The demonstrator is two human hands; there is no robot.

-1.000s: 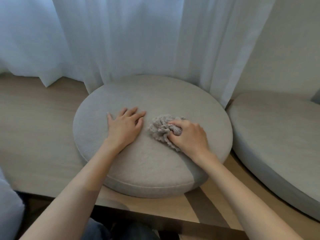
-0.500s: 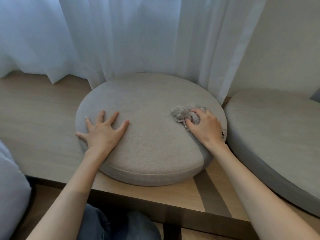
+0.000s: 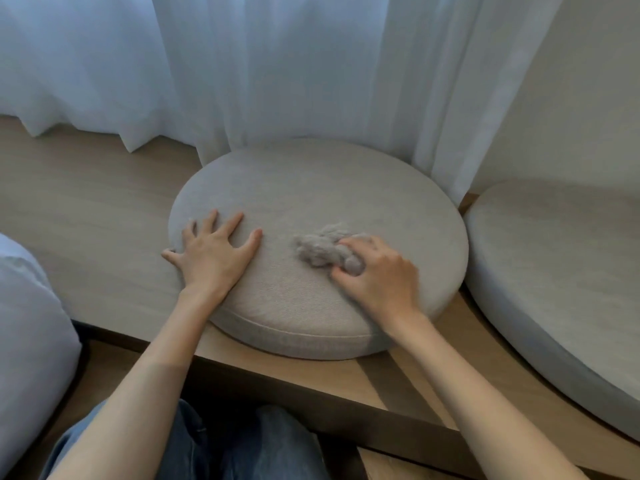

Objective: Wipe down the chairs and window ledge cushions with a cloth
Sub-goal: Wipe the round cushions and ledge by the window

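Observation:
A round beige cushion [image 3: 311, 188] lies on the wooden window ledge [image 3: 86, 209]. My left hand [image 3: 214, 254] rests flat on the cushion's left part with fingers spread. My right hand [image 3: 377, 275] grips a crumpled grey fluffy cloth [image 3: 320, 249] and holds it against the cushion's top, right of centre. Part of the cloth is hidden under my fingers.
A second, larger pale cushion [image 3: 561, 271] lies on the ledge at the right. White sheer curtains [image 3: 277, 71] hang behind and touch the round cushion's back. A white padded object [image 3: 27, 323] is at the left edge. My jeans-clad knees [image 3: 214, 445] are below the ledge front.
My right hand slid the cloth from the cushion's right edge back toward its centre. My left hand stayed flat on the cushion's left side.

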